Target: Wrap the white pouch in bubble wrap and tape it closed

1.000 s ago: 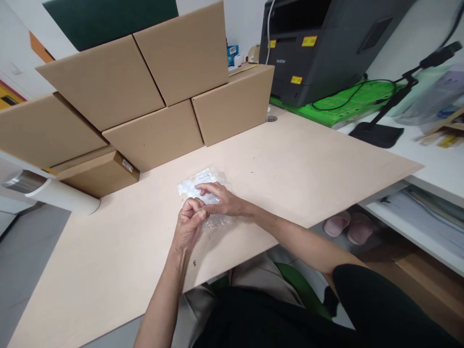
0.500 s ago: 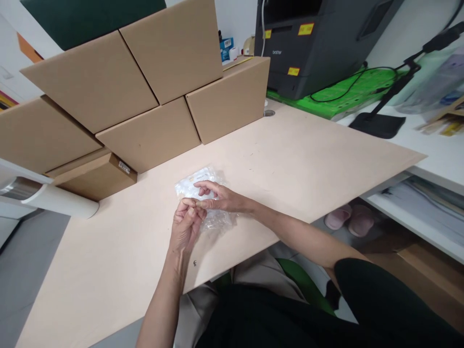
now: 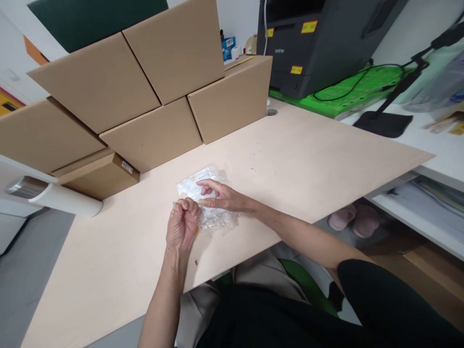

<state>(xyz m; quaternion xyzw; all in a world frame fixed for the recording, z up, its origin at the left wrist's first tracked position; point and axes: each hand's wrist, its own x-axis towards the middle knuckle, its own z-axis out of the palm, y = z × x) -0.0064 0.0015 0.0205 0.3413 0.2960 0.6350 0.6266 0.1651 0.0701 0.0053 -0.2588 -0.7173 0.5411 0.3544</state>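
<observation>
A crinkled clear plastic bag (image 3: 216,220) with white contents or print lies on the table below both hands. My left hand (image 3: 181,224) is raised just left of it, palm up, with its fingers curled in; what they hold, if anything, does not show. A small orange bit shows beside that palm's right edge. Over the bag is my right hand (image 3: 224,197), its thumb and index finger stretched apart and the other fingers bent. The right thumb tip comes close to the left fingers; I cannot tell whether they touch.
Stacked cardboard boxes (image 3: 152,130) line the table's far side. A white cylinder (image 3: 74,200) stands at the left edge. At the back right are a dark printer (image 3: 290,53) on a green base and a black stand (image 3: 384,123). A small dark scrap (image 3: 196,262) lies near the front edge.
My left hand has shifted slightly left, and its fingers have turned and curled further, away from the right thumb. My right hand stays nearly in place. The view has shifted a little.
</observation>
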